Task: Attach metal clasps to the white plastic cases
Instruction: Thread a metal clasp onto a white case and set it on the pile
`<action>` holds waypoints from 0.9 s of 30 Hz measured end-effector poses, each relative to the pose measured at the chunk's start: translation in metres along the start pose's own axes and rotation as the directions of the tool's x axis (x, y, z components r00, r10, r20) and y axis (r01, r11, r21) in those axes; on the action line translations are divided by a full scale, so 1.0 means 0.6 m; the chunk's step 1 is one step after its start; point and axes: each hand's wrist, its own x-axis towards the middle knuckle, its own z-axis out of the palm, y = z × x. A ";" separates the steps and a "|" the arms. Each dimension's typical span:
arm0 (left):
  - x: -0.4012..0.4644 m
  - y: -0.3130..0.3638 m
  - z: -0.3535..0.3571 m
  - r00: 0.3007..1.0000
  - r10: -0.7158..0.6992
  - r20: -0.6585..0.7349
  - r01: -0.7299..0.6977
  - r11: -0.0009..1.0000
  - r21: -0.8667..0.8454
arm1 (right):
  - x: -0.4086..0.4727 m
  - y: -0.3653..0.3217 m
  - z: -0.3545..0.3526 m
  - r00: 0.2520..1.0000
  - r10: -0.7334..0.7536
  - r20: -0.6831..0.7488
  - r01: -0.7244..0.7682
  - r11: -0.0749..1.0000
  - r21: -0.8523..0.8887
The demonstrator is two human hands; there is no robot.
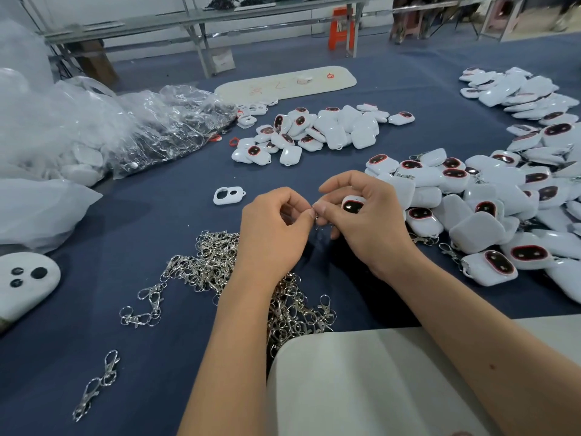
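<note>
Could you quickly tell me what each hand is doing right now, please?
Left hand: pinching a metal clasp.
Right hand: holding a white case, fingertips at the clasp.

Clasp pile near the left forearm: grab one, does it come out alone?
Probably not: the clasps lie hooked and interlocked, so neighbours would likely drag along. They look like thin shiny metal, so likely light and somewhat slippery.

Your cases [478, 196] are glossy white plastic with dark shiny insets; your clasps [217, 262] are bright polished metal. The table cover [157, 215] is matt blue cloth, the bags [163, 127] crinkled clear film.
</note>
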 end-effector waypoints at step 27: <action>0.002 0.002 0.000 0.997 0.066 -0.045 -0.071 0.990 -0.123 | 0.000 -0.002 0.003 0.999 -0.031 0.018 0.031 0.998 -0.048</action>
